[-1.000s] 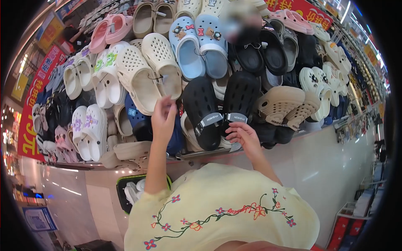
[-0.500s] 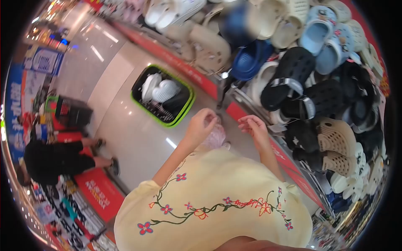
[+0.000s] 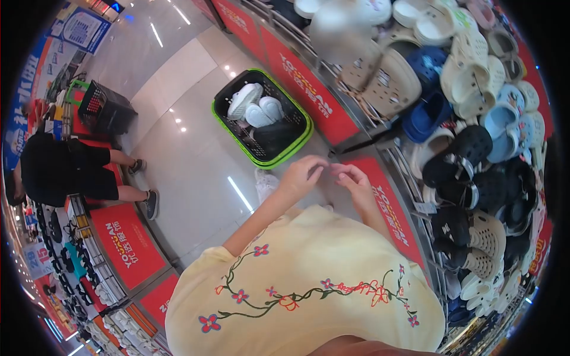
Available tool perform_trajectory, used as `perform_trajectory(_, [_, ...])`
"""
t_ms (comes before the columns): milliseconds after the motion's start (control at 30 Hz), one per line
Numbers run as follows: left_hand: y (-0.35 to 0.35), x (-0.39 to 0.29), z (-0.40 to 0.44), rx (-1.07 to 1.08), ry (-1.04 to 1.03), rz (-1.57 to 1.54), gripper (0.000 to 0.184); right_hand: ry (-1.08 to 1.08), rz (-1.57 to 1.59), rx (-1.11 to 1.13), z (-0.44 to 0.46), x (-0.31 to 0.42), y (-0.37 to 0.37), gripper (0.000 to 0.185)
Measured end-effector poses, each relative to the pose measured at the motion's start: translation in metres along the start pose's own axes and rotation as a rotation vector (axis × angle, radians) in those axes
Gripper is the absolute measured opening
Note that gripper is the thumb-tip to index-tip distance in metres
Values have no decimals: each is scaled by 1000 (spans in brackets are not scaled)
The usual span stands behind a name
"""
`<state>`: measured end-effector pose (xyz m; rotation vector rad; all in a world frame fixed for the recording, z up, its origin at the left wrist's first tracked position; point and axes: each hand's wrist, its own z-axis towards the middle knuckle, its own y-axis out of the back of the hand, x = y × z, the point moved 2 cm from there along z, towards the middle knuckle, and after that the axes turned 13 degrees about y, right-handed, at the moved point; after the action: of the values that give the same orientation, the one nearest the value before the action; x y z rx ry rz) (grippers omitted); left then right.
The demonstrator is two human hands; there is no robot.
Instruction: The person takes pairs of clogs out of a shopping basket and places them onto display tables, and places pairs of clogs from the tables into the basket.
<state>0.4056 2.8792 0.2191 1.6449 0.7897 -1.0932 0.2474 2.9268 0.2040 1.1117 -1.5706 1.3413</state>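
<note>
In front of my yellow embroidered top, my left hand (image 3: 305,175) hovers with loosely curled fingers and a gap inside the curl. Close to its fingertips is my right hand (image 3: 352,178), fingers bent and slightly apart. I see nothing in either hand; whether the fingertips touch is unclear. Just beyond them on the floor is a black shopping basket (image 3: 221,105) with a bright green rim. White shoes (image 3: 261,110) and a dark item (image 3: 278,137) lie inside it. The clog display nearest my right hand holds black clogs (image 3: 469,151) and blue clogs (image 3: 428,115).
Red display panels (image 3: 309,89) line the aisle on the right, below racks of clogs, including beige ones (image 3: 389,83). At left a person in black clothes (image 3: 65,169) bends over a shoe display, near another black basket (image 3: 105,107). Shiny floor tiles (image 3: 184,124) run between.
My view has shifted, so the basket and clogs appear farther right. My two hands have come closer together. The person at left is still bent at the display.
</note>
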Motion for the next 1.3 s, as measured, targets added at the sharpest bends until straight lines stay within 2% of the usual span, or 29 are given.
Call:
perform_trajectory(67, [49,6,9,250,263,28,16,-84,52,36,28,-22,-21,14])
perform_trajectory(167, [117,39,24,41,103,22,16,-102,19,17,76,-36,-87,16])
perform_trajectory(267, [180,98,39,-167,187,-42,9,-28,-97,305,129,-71,-143,9])
perform_trajectory(367, [234,129,43,-206,511,-248,9,-96,-84,421,173,-86,-205,10])
perform_trajectory(467, [255,156,50,-244,538,-382,12,-122,-109,504,210,-111,-237,11])
perform_trajectory(500, [259,162,52,-232,621,-335,15,-90,-51,479,221,-131,-240,13])
perform_trajectory(533, [263,164,55,-222,703,-289,19,-172,-114,465,235,-146,-238,13])
perform_trajectory(567, [265,168,55,-209,789,-241,24,-256,-173,450,246,-160,-235,14])
perform_trajectory(600, [262,176,54,-301,751,-345,29,-337,-231,437,259,-178,-229,15])
perform_trajectory(667, [252,190,47,-478,666,-524,41,-181,-446,459,285,-237,-201,24])
perform_trajectory(733, [253,187,37,-568,759,-430,48,-170,-724,389,308,-262,-181,41])
perform_trajectory(800, [250,195,20,-686,849,-430,45,-221,-865,360,340,-293,-159,55])
perform_trajectory(833, [248,204,3,-754,898,-473,37,-213,-875,316,357,-317,-148,61])
perform_trajectory(867, [245,223,-26,-723,987,-487,29,-165,-909,325,376,-333,-140,65])
perform_trajectory(900, [241,240,-51,-694,1078,-505,21,-97,-1014,346,395,-347,-134,70])
perform_trajectory(967, [233,238,-71,-829,1192,-533,5,-38,-1314,440,431,-357,-139,73])
perform_trajectory(1033, [212,237,-86,-949,1285,-688,15,-26,-1429,486,462,-368,-151,72])
perform_trajectory(1067, [201,237,-94,-1015,1322,-768,22,51,-1542,542,475,-379,-156,78])
perform_trajectory(1100, [186,240,-107,-956,1406,-804,37,111,-1562,586,488,-391,-158,79])
perform_trajectory(1200, [155,231,-96,-1041,1549,-837,41,292,-1655,670,522,-415,-174,77])
perform_trajectory(1300, [130,230,-97,-946,1582,-821,43,429,-1703,747,546,-430,-187,76])
